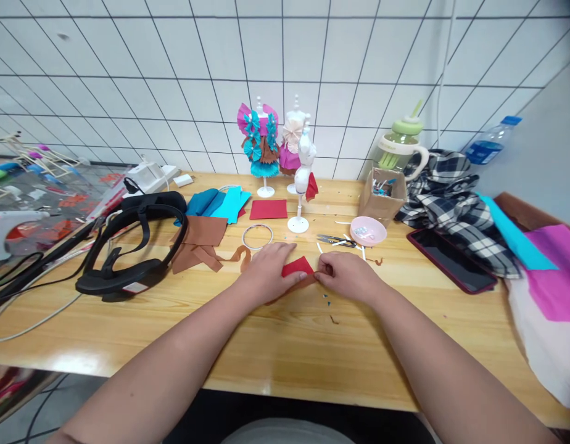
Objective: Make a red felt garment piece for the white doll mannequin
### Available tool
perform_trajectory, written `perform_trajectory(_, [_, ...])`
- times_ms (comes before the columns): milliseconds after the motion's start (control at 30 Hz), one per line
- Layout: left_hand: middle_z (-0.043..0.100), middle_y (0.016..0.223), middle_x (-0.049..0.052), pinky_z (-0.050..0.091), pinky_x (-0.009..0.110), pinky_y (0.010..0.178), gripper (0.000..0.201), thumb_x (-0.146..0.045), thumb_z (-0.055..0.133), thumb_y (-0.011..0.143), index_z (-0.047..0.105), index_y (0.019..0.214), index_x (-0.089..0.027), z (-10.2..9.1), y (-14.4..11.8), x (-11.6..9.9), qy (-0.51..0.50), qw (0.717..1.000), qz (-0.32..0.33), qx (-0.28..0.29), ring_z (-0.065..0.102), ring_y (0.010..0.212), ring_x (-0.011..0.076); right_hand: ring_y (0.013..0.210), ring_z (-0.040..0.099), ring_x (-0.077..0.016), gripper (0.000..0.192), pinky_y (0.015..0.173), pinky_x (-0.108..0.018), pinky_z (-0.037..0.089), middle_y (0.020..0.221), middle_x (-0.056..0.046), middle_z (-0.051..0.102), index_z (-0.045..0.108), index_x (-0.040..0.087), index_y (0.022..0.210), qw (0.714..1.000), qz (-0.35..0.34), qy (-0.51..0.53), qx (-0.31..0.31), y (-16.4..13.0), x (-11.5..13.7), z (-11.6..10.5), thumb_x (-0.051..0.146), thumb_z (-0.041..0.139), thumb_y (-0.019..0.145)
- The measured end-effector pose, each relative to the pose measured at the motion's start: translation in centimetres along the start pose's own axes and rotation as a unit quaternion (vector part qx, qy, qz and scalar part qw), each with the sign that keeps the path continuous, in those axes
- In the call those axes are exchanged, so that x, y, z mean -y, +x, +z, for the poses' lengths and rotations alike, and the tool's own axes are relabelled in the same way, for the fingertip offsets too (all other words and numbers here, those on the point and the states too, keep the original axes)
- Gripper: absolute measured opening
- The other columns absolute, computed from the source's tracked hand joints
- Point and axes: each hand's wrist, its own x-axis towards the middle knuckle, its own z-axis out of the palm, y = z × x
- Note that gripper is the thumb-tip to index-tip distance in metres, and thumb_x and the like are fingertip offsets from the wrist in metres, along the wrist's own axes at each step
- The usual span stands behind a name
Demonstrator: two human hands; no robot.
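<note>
A small piece of red crepe paper [297, 267] lies between my hands near the middle of the table. My left hand [268, 271] rests over its left part, thumb pressed on the lower edge. At its right corner, my right hand [345, 274] is closed in a pinch on the paper. Brown paper shows along the lower edge, partly under my left hand. Just beyond stands a small white dress form [305, 163] with a red scrap at its hip. A flat red sheet [268, 209] lies behind my left hand, and a ring [257, 237] is nearer to it.
Scissors [337, 240], white strips and a pink dish [368, 231] lie beyond my right hand. Two dressed forms [261, 145] stand at the wall. Brown paper [202, 231] and a black headset [132, 246] are left; a phone [451, 260] and plaid cloth [456, 203] right.
</note>
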Motion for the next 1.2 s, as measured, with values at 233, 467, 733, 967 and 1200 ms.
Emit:
perform_trajectory(233, [0.057,0.130,0.011,0.036,0.053,0.098,0.079,-0.071,0.065,0.065,0.055,0.129,-0.024,0.1,0.6,1.1,-0.029,0.995,-0.089,0.024,0.046,0.124,0.0372,0.076,0.061,-0.0138,0.012,0.066,-0.024,0.038,0.089,-0.001,0.070,0.063,0.022,0.092,0.990,-0.100,0.038,-0.093,-0.8,0.6,-0.4,0.025,0.052,0.090])
perform_trajectory(467, [0.073,0.089,0.003,0.049,0.032,0.069,0.046,-0.058,0.072,0.064,0.070,0.092,-0.021,-1.2,0.5,0.8,-0.278,0.948,-0.100,0.119,0.067,0.085,0.0253,0.087,0.065,-0.0156,0.017,0.076,-0.027,0.044,0.094,-0.003,0.072,0.064,0.022,0.093,0.958,-0.193,0.062,-0.203,-1.4,1.0,-0.4,0.027,0.048,0.095])
perform_trajectory(733, [0.076,0.094,0.002,0.051,0.031,0.076,0.032,-0.044,0.072,0.071,0.075,0.093,-0.020,-0.8,0.4,0.2,-0.368,0.923,-0.105,0.046,0.069,0.088,0.0238,0.087,0.065,-0.0165,0.017,0.080,-0.028,0.046,0.092,-0.004,0.073,0.065,0.022,0.091,0.945,-0.189,0.043,-0.264,-1.5,1.3,-0.1,0.027,0.049,0.094])
perform_trajectory(967, [0.076,0.087,0.002,0.050,0.028,0.066,0.032,-0.047,0.067,0.076,0.072,0.090,-0.018,-0.9,0.2,-0.4,-0.384,0.915,-0.124,0.014,0.068,0.079,0.0214,0.091,0.065,-0.0166,0.019,0.084,-0.029,0.047,0.099,-0.003,0.073,0.068,0.025,0.095,0.948,-0.207,0.017,-0.243,-1.4,1.4,0.0,0.029,0.050,0.095])
perform_trajectory(1200, [0.074,0.081,0.001,0.048,0.025,0.060,0.025,-0.041,0.068,0.076,0.072,0.088,-0.019,-1.1,0.1,-0.7,-0.389,0.913,-0.125,-0.004,0.066,0.072,0.0180,0.086,0.065,-0.0162,0.016,0.080,-0.028,0.047,0.093,-0.003,0.073,0.068,0.024,0.092,0.942,-0.225,0.038,-0.248,-1.8,1.6,-0.2,0.031,0.053,0.093])
